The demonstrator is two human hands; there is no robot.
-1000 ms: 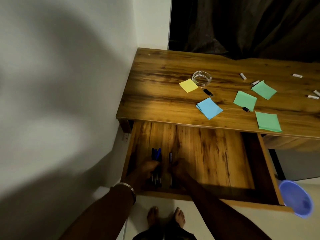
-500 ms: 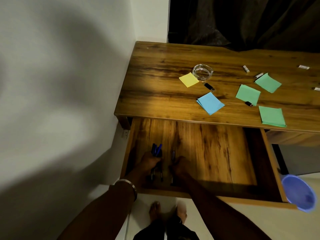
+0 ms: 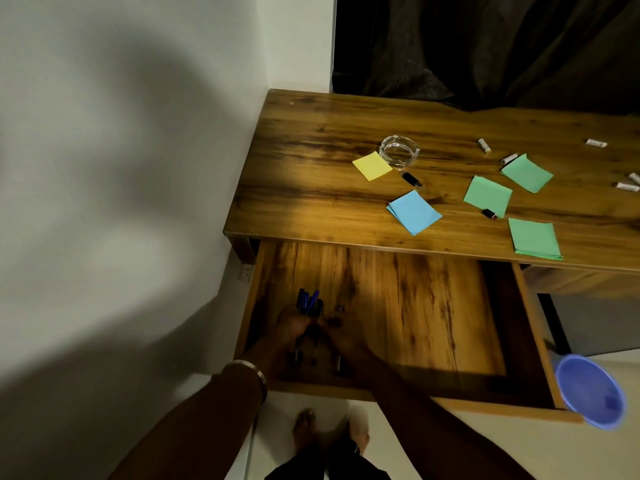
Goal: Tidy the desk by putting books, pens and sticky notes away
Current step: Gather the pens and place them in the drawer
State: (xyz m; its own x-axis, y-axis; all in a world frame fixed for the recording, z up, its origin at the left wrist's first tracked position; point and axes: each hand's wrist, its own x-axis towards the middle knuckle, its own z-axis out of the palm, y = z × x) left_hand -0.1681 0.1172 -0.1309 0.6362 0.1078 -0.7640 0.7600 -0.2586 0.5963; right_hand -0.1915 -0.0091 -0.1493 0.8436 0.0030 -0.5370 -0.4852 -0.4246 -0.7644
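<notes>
a pale wall corner and a dark curtain frame the wooden desk (image 3: 311,188), whose open drawer (image 3: 415,306) fills the view's lower middle. at its 9 o'clock end both hands meet over a bunch of blue pens (image 3: 308,303): the left hand (image 3: 291,327) curls round them, while the right hand (image 3: 341,332) is too blurred to tell its hold. on top, sticky notes lie loose: green (image 3: 535,239), blue (image 3: 414,212), yellow (image 3: 372,165) by the glass ashtray (image 3: 398,150). risk: pens released unevenly could roll across the drawer floor.
</notes>
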